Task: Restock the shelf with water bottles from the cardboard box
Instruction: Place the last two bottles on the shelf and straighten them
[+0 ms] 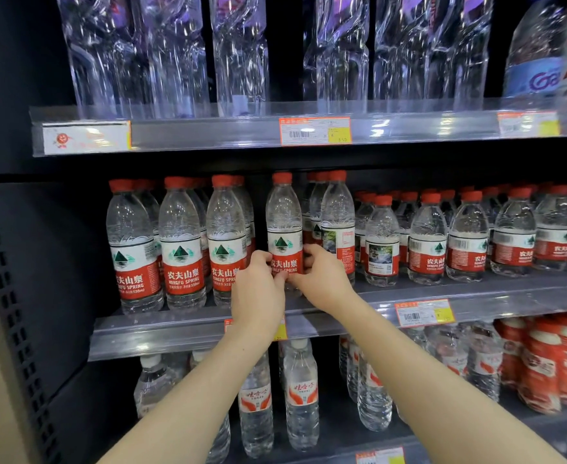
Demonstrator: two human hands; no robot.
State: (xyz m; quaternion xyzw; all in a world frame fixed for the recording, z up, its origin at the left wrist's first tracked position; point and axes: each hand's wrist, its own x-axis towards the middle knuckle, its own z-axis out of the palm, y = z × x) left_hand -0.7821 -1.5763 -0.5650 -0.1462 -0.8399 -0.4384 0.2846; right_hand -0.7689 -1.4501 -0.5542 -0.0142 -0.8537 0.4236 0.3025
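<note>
A clear water bottle (pixel 283 226) with a red cap and red-and-white label stands upright on the middle shelf (pixel 181 333). My left hand (pixel 258 293) grips its lower left side and my right hand (pixel 322 279) grips its lower right side, fingers curled around the label. To its left stand three matching bottles (pixel 180 242) in front rows. More of the same bottles (pixel 337 222) stand right beside it on the right. The cardboard box is not in view.
Smaller red-capped bottles (pixel 469 236) fill the right of the middle shelf. Tall clear bottles (pixel 238 51) line the top shelf. White-capped bottles (pixel 300 393) and red drink bottles (pixel 543 363) fill the bottom shelf. A dark perforated upright (pixel 11 296) borders the left.
</note>
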